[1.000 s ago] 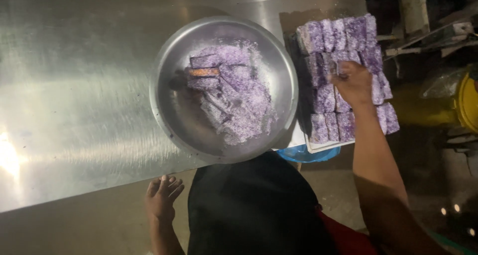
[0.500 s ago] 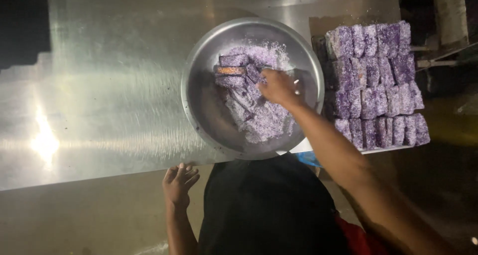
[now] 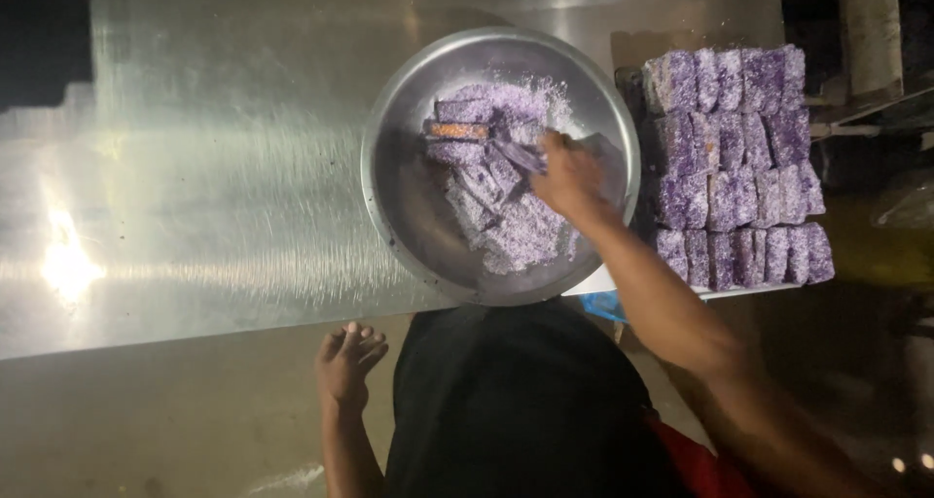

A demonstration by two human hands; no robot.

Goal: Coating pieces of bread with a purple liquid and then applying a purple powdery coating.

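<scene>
Right hand point(image 3: 569, 175) pinches a purple bar point(image 3: 520, 156) in the round pan point(image 3: 389, 182) — lift gently so its coating stays. Left hand point(image 3: 348, 362) hangs open, empty.

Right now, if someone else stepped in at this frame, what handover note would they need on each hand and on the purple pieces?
Right hand: inside the round metal pan, fingers on a purple piece in the crumb-coated heap; a firm grip cannot be confirmed.
Left hand: free, hanging below the steel table edge, touching nothing.
Done: coated pieces stand in tidy rows on the tray right of the pan.
Left: several pieces lie in the pan, one showing an orange face.
</scene>
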